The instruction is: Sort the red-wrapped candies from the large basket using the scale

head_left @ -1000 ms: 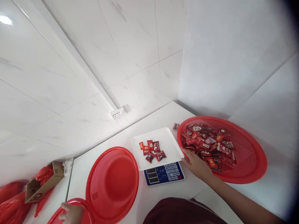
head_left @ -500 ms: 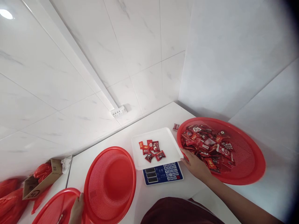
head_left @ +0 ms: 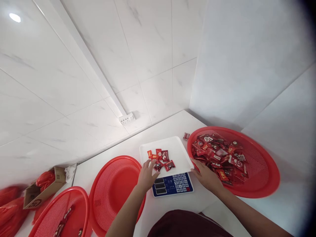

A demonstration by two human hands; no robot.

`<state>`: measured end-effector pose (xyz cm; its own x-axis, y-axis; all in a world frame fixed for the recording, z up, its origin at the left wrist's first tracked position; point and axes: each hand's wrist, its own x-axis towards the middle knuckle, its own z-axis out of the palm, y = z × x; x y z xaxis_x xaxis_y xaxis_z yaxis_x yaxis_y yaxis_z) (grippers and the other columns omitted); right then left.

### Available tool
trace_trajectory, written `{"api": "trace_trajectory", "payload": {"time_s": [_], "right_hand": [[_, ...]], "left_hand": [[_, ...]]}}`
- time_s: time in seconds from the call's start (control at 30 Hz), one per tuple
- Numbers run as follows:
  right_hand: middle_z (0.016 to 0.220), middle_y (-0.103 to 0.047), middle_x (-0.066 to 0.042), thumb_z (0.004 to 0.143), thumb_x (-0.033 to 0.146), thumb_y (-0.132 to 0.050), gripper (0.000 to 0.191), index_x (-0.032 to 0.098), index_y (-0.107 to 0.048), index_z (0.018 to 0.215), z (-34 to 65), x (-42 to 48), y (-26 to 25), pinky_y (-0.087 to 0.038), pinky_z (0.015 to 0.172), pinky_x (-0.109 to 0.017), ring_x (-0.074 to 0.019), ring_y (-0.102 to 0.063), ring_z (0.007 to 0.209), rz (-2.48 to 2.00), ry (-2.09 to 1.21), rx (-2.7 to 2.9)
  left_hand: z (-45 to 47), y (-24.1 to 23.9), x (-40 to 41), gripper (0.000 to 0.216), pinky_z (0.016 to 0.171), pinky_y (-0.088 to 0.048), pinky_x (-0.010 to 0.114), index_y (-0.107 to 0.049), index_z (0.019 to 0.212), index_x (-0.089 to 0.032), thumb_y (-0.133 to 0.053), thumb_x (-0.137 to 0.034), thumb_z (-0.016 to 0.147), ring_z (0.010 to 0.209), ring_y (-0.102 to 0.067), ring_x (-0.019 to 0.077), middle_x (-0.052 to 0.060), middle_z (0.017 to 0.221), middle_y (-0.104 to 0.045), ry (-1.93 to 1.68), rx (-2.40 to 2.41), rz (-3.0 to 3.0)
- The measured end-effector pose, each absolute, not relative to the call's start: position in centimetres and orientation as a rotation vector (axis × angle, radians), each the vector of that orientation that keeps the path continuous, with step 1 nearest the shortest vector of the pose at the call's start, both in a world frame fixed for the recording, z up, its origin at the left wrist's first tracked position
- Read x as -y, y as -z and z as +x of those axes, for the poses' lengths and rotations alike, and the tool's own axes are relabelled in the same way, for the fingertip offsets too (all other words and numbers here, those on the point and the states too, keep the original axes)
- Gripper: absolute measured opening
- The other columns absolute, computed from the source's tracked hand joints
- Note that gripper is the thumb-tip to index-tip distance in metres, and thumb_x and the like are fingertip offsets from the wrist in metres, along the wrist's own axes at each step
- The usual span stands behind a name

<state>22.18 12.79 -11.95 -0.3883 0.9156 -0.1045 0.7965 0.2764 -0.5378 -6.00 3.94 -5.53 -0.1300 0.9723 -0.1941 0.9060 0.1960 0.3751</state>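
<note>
left hand (head_left: 147, 176), fingers wide, over a few candies (head_left: 160, 158) on scale tray (head_left: 179, 148); right hand (head_left: 207, 176) at tray corner, grip i can't tell; basket (head_left: 268, 179) mostly full.

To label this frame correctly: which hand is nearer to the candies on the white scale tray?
Left. The left hand has its fingertips at the candies, near the front edge of the tray; the right hand rests at its right corner, apart from them.
</note>
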Motion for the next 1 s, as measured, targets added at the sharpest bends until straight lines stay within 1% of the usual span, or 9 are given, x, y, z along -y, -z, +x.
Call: {"api": "trace_trajectory", "payload": {"time_s": [0.1,0.17,0.27,0.33,0.53,0.63,0.73,0.87,1.0], "right_hand": [[0.134,-0.049,-0.008,0.087,0.037,-0.035,0.048,0.022,-0.042,0.132,22.1,-12.8,11.8,-0.045,0.091,-0.041,-0.0253,-0.046,0.122,-1.595,-0.753,2.328],[0.135,-0.047,-0.008,0.087,0.037,-0.035,0.048,0.022,-0.041,0.132,22.1,-12.7,11.6,-0.047,0.090,-0.040,-0.0248,-0.047,0.121,-1.604,-0.754,2.333],[0.136,-0.047,-0.007,0.087,0.037,-0.034,0.047,0.024,-0.041,0.132,22.1,-12.7,11.4,-0.047,0.089,-0.039,-0.0241,-0.047,0.121,-1.611,-0.756,2.333],[0.135,-0.048,-0.007,0.087,0.036,-0.035,0.047,0.025,-0.041,0.132,22.1,-12.7,11.4,-0.047,0.089,-0.040,-0.0246,-0.048,0.121,-1.604,-0.754,2.331],[0.134,-0.049,-0.008,0.087,0.035,-0.036,0.047,0.025,-0.041,0.132,22.2,-12.8,11.8,-0.046,0.091,-0.042,-0.0250,-0.047,0.121,-1.565,-0.777,2.304],[0.135,-0.048,-0.009,0.087,0.035,-0.036,0.047,0.024,-0.041,0.132,22.2,-12.8,11.8,-0.045,0.092,-0.042,-0.0250,-0.046,0.122,-1.568,-0.800,2.305],[0.136,-0.047,-0.009,0.087,0.035,-0.035,0.047,0.023,-0.041,0.132,22.2,-12.8,11.6,-0.046,0.091,-0.041,-0.0254,-0.046,0.122,-1.572,-0.816,2.306],[0.135,-0.047,-0.010,0.087,0.036,-0.035,0.048,0.021,-0.041,0.132,22.1,-12.9,11.8,-0.046,0.091,-0.042,-0.0260,-0.046,0.122,-1.577,-0.820,2.298],[0.135,-0.047,-0.009,0.087,0.036,-0.035,0.047,0.022,-0.041,0.131,22.2,-12.9,12.2,-0.045,0.092,-0.041,-0.0253,-0.048,0.120,-1.563,-0.809,2.288]], "left_hand": [[-4.2,5.9,-5.9,0.049,0.092,-0.039,0.041,-0.044,0.127,-0.027,-0.052,-0.036,0.079,0.117,-0.041,0.0282,0.010,0.130,-0.042,-0.096,-2.080,1.752],[-3.9,5.8,-6.6,0.040,0.086,-0.041,0.039,-0.050,0.119,-0.025,-0.049,-0.027,0.080,0.112,-0.044,0.0281,0.011,0.125,-0.043,-0.023,-2.098,1.704],[-3.9,5.8,-7.1,0.038,0.081,-0.042,0.038,-0.051,0.115,-0.020,-0.043,-0.014,0.078,0.108,-0.046,0.0282,0.015,0.123,-0.042,0.007,-2.122,1.649],[-4.0,6.1,-7.2,0.039,0.079,-0.042,0.037,-0.051,0.113,-0.019,-0.043,-0.011,0.076,0.105,-0.048,0.0279,0.016,0.120,-0.043,0.005,-2.132,1.629],[-4.8,5.7,-6.6,0.028,0.067,-0.043,0.027,-0.053,0.096,-0.019,-0.048,-0.009,0.070,0.082,-0.055,0.0168,0.008,0.099,-0.050,-0.089,-2.177,1.540],[-6.7,3.8,-4.6,0.025,0.068,-0.042,0.024,-0.049,0.097,-0.019,-0.043,-0.009,0.075,0.087,-0.054,0.0141,0.007,0.106,-0.048,-0.188,-2.266,1.508],[-9.6,1.8,-1.8,0.023,0.066,-0.041,0.026,-0.050,0.099,-0.021,-0.040,-0.015,0.079,0.092,-0.053,0.0172,0.008,0.110,-0.049,-0.135,-2.450,1.404],[-12.0,1.3,-0.2,0.035,0.084,-0.038,0.039,-0.052,0.112,-0.020,-0.048,-0.031,0.079,0.111,-0.046,0.0288,0.012,0.121,-0.052,0.107,-2.545,1.382],[-10.5,3.6,-3.2,0.040,0.099,-0.031,0.039,-0.049,0.122,-0.017,-0.037,-0.030,0.086,0.125,-0.035,0.0256,0.011,0.133,-0.046,-0.119,-2.401,1.600]]}}
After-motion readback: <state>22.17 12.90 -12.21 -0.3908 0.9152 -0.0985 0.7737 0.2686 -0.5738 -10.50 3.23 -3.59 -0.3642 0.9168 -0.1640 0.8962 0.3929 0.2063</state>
